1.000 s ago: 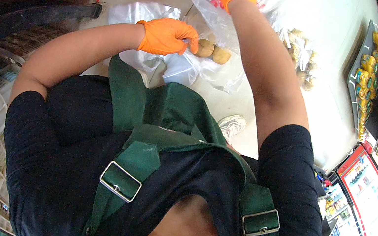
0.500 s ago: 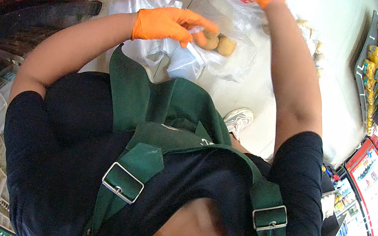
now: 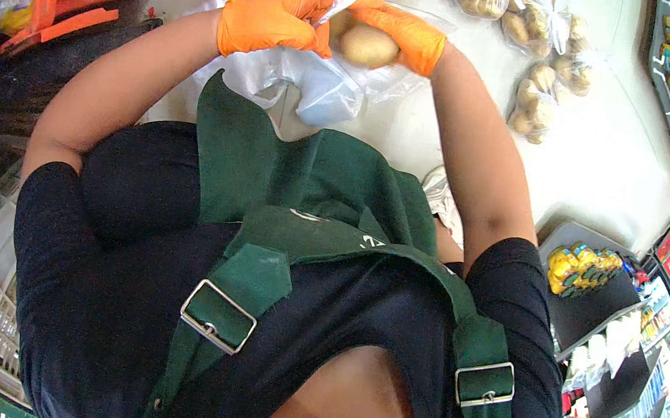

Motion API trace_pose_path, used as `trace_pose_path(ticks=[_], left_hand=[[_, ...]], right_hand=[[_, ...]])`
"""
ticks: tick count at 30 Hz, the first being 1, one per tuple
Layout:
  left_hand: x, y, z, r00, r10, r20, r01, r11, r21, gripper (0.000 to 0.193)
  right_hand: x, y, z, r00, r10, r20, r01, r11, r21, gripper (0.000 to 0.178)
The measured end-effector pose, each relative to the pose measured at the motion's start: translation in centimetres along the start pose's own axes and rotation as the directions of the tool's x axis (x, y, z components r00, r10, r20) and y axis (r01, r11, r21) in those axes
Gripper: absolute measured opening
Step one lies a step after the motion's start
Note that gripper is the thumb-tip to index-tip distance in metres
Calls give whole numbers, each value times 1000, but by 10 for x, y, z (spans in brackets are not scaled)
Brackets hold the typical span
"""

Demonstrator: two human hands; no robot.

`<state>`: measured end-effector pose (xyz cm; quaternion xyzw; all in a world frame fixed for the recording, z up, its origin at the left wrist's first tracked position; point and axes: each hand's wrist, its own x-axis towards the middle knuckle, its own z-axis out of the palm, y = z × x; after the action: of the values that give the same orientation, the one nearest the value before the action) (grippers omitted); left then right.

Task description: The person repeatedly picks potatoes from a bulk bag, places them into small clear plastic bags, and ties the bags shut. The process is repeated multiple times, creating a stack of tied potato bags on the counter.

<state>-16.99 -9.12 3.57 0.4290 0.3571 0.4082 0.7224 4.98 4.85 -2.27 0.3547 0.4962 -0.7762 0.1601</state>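
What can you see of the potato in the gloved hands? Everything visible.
The potato is tan, smooth-skinned and oval, lying roughly level. It sits inside a clear plastic bag that hangs crumpled below it. The right hand, in an orange glove, wraps over its top and far side; the left hand, also gloved, presses at its left end. Another potato partly shows behind it. Its underside is hidden.

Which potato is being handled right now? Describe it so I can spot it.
Start at the green apron and follow both forearms up to the orange gloves. The potato sits between the left hand and right hand, over a clear bag. Unlike the bagged potatoes on the floor, it is loose and gripped.
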Motion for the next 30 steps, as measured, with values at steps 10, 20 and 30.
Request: trace_pose_path(ticks=[10,20,30], left_hand=[[-3,31,-50,883,-379,-276,429,891,148,47],[19,12,-1,970,40,-240,-66,993,-100,42],[33,-25,-11,951,284,120,-268,571,776,34]], right_hand=[[-127,-18,-3,961,-162,225,105,-539,-836,37],[-76,-16,48,801,-447,-398,236,847,-477,34],[-30,29,46,866,-491,-94,488,791,368,37]])
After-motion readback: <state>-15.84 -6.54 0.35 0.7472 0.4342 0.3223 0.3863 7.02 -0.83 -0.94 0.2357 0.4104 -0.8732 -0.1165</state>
